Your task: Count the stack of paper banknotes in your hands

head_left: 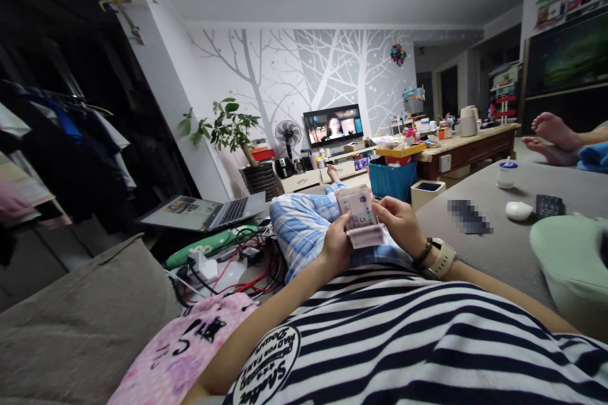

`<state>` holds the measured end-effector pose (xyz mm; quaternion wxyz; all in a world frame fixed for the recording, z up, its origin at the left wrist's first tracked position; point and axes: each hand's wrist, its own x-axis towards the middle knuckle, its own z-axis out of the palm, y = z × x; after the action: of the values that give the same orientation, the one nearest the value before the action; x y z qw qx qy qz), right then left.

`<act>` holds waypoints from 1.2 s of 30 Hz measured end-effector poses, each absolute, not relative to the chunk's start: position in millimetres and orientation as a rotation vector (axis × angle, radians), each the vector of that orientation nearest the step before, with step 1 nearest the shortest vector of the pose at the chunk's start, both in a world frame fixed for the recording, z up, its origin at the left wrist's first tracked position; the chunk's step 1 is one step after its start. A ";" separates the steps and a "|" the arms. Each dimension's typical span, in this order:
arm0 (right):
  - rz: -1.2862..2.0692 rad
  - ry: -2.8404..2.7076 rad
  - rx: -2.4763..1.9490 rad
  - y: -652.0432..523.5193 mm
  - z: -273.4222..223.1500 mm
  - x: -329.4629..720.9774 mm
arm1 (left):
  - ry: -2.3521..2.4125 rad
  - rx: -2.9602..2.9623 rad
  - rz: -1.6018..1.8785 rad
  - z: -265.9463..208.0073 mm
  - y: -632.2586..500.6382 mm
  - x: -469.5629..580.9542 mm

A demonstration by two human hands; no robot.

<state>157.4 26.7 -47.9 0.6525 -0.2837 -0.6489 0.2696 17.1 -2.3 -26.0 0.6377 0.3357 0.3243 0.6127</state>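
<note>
A stack of banknotes (pixel 360 205) stands upright above my lap, and the figure 5 shows on the front note. Its lower part is bent over toward me in a pale fold. My left hand (pixel 338 242) is closed around the left side of the stack, thumb lying on the front. At the right edge, my right hand (pixel 399 223) is closed, with thumb and fingertips pinched at the notes. How many notes those fingertips hold is hidden. A beaded bracelet and a pale watch (pixel 443 257) are on my right wrist.
An open laptop (pixel 209 212) and tangled cables (pixel 254 259) lie to my left. On the grey sofa (pixel 441 228) at right are a blurred dark object, a white mouse (pixel 519 211), a remote (pixel 550 206) and a green cushion (pixel 565 253). Another person's feet (pixel 553 139) rest beyond.
</note>
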 end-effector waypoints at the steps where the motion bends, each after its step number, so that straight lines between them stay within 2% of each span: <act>1: 0.607 -1.466 -0.672 29.0 -48.4 157.5 | 0.766 0.790 1.402 -26.9 -2.4 15.8; 19: 0.604 -1.472 -0.691 40.8 -53.9 157.6 | 0.715 0.861 1.455 -34.1 -0.3 13.2; 36: 0.577 -1.472 -0.657 36.3 -52.1 155.6 | 0.695 0.678 1.432 -24.3 -6.3 21.5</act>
<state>155.6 36.3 -52.1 0.6554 -0.2899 -0.6493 0.2546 21.5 -6.3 -24.3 0.6485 0.2983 0.3058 0.6300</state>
